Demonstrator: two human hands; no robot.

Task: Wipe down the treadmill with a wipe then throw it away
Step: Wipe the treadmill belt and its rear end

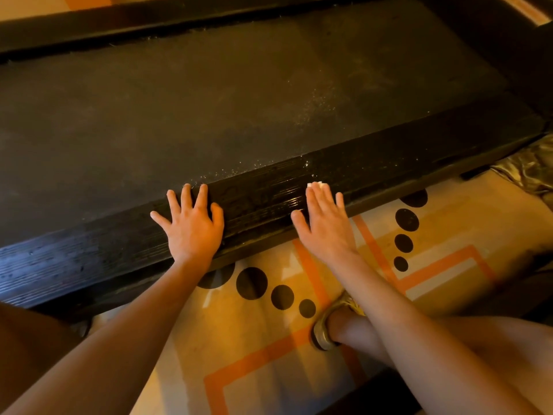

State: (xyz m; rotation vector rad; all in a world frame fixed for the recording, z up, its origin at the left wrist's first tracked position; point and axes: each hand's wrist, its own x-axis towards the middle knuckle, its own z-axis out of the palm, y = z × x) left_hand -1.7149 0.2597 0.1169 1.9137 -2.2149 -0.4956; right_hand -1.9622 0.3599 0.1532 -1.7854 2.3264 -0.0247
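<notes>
Wipe (pixel 316 184): only a small white bit shows past the fingertips of the right hand (pixel 326 224), rest hidden under the palm. Right hand lies flat w/ straight fingers, pressing wipe onto the near side rail (pixel 263 202) of the treadmill (pixel 239 100). Left hand (pixel 193 226) flat on same rail, fingers spread, holding nothing. Treadmill long axis runs left-right, slightly diagonal; both ends cut off. Dusty specks on belt nr the wipe. Patterned rug (pixel 269 354) below, gold shoe (pixel 324 333) on it.
</notes>
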